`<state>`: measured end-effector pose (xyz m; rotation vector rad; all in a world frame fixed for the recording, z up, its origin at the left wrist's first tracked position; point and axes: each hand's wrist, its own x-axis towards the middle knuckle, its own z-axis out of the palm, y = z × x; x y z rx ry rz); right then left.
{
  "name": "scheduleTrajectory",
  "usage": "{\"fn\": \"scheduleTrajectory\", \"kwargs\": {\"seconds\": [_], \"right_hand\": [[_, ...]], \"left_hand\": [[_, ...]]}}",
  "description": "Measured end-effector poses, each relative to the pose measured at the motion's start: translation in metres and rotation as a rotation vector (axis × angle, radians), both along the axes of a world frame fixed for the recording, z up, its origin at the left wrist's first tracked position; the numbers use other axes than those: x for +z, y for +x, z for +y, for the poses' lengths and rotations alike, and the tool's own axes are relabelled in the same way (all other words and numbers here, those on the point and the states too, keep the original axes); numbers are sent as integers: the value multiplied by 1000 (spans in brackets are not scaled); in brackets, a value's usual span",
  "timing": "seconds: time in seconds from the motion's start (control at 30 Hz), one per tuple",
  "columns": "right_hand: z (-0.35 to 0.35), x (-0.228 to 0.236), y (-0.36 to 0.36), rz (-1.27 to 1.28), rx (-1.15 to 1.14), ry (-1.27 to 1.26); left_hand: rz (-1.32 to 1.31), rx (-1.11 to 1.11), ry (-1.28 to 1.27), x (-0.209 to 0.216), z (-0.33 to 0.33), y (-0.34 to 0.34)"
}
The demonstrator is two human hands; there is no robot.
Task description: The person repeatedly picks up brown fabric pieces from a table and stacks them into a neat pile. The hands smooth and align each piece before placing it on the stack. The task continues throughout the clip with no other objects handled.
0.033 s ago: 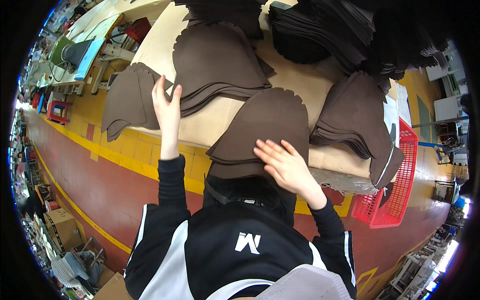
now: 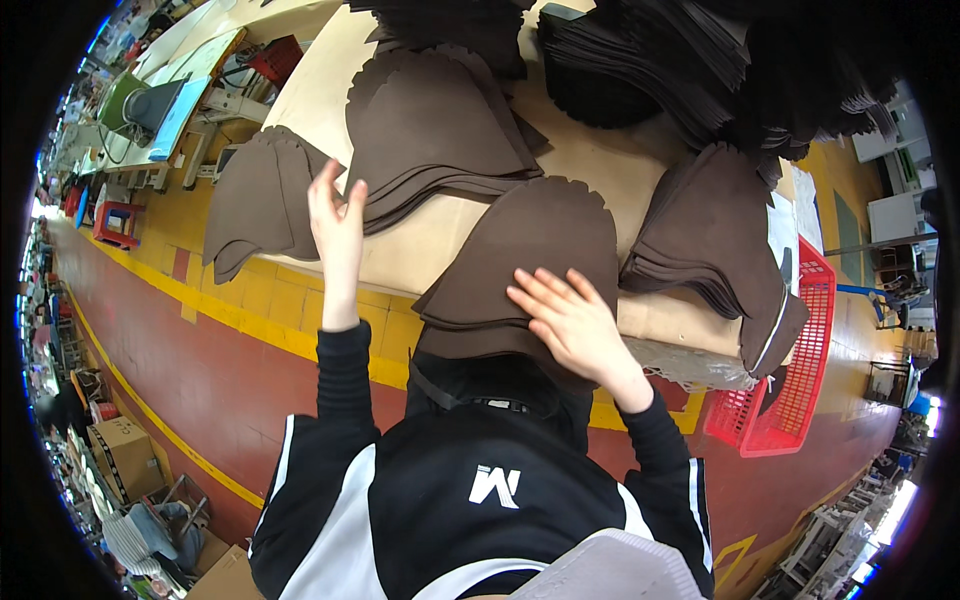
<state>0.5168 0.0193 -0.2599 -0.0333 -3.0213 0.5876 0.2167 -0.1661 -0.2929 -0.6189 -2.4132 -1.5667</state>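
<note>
My right hand [image 2: 572, 325] lies flat, fingers stretched, on a stack of dark brown bell-shaped sheets with a scalloped top edge [image 2: 540, 245], which overhangs the near table edge. My left hand [image 2: 338, 222] is raised with thumb and forefinger apart and nothing visible between them. It is beside the lower left edge of a larger brown stack [image 2: 430, 120], whose top sheet sits askew; whether the fingertips touch it I cannot tell. Left of that hand, a smaller group of brown sheets [image 2: 255, 200] hangs over the table edge.
Another brown stack [image 2: 700, 225] lies at the right of the beige table [image 2: 400, 255]. Thick piles of black sheets [image 2: 640, 65] stand at the back. A red plastic basket [image 2: 815, 340] is by the right table edge. A red stool [image 2: 118, 224] stands far left.
My left hand has drawn slightly toward me. The top sheet of the larger stack has shifted askew, baring the sheet under it. My right hand has moved slightly on the near stack.
</note>
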Motion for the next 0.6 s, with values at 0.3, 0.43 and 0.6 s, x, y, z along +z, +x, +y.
{"fn": "scheduleTrajectory", "kwargs": {"seconds": [0.3,0.43,0.6], "right_hand": [[103,-21,-108,-142,-343,127],[110,1,-104,142,-442,522],[61,39,-37,297,-394,228]], "left_hand": [[-336,-448,-271,-6,7,119],[-303,-387,-247,-11,10,112],[-75,-285,-97,-11,22,106]]}}
